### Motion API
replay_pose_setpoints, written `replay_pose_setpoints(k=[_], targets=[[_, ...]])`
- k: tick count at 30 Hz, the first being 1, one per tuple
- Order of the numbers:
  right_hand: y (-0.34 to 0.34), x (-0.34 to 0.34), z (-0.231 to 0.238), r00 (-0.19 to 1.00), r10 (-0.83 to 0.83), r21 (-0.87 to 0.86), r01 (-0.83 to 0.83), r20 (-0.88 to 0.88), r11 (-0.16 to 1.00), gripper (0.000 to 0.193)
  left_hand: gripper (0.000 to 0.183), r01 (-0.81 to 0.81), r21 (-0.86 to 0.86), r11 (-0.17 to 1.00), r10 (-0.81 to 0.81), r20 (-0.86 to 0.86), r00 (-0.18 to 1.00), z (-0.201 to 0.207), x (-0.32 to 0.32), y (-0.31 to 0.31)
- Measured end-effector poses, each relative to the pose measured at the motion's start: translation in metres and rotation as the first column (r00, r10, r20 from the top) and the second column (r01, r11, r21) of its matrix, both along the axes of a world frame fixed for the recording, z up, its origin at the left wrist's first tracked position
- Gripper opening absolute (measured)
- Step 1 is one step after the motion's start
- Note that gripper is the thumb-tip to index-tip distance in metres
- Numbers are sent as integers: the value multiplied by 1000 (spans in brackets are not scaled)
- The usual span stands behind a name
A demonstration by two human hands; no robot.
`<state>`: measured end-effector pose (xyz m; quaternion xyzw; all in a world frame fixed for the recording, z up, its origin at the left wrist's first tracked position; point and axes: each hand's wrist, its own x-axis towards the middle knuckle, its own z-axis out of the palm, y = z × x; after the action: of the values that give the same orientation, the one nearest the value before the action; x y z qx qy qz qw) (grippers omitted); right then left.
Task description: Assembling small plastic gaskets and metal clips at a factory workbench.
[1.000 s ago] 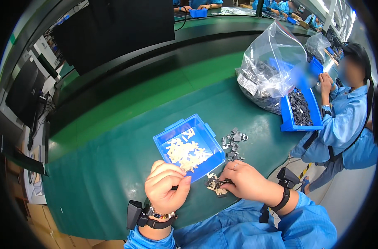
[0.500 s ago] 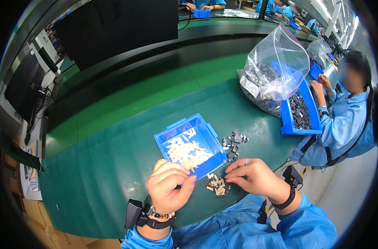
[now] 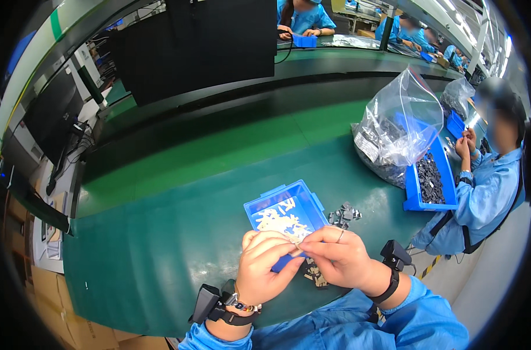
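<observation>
My left hand and my right hand meet over the near edge of a blue plastic tray. Both are closed, fingertips pinching a small cream-coloured piece between them; its exact shape is mostly hidden by the fingers. Inside the tray lie many loose cream pieces on a white sheet. Just under my right hand, a small heap of mixed cream and black pieces rests on the green mat. Beyond the tray's right side is a cluster of dark grey pieces.
A large clear plastic bag of dark parts stands at the right, beside a blue bin full of black pieces. A co-worker sits close by on that side. A dark panel rises at the back of the green table.
My hands, apart before, have come together at the tray's near edge, with the right moving left from beside the heap. The whole view has shifted, so the scene sits lower and further right.
</observation>
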<state>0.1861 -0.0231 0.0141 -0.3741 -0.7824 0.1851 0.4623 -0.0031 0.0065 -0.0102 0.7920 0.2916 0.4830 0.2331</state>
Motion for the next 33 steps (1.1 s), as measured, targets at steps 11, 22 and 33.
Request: replay_pose_setpoints(k=[11,22,33], targets=[[6,-7,-2,997,-59,117,53,41,992,21,11,-23,-72,997,35,162,986,-4,0,0],[3,-11,5,1000,-24,-72,25,19,997,15,9,-39,-35,999,43,129,991,-1,-1,0],[5,-5,10,988,-4,-120,23,157,992,16,12,-33,40,999,31,50,998,-1,1,1]])
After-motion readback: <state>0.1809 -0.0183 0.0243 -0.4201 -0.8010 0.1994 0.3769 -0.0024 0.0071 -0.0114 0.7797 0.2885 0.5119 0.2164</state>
